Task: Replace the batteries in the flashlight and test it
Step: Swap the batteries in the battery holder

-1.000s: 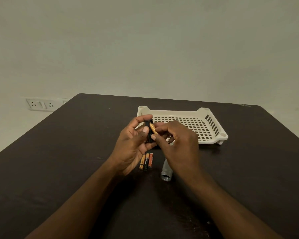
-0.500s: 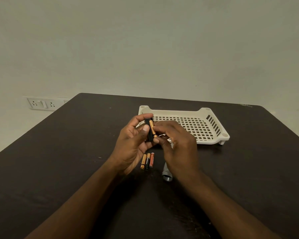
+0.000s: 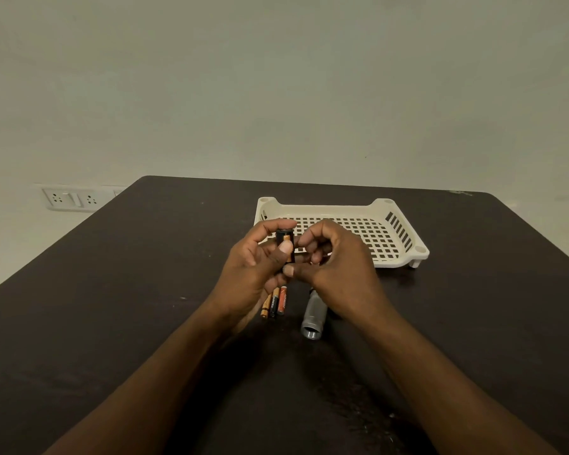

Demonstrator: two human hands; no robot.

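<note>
left hand (image 3: 257, 267) fingers grip battery holder (image 3: 284, 246) | right hand (image 3: 335, 261) fingers curled, contents unclear | risk: battery seated backwards, holder slips

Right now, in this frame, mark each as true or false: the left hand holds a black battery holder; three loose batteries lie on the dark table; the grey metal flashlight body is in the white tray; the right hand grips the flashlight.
1. The left hand holds a black battery holder. True.
2. Three loose batteries lie on the dark table. True.
3. The grey metal flashlight body is in the white slotted plastic tray. False: it lies on the table, nearer than the tray.
4. The right hand grips the flashlight body. False: it is raised beside the holder.
</note>
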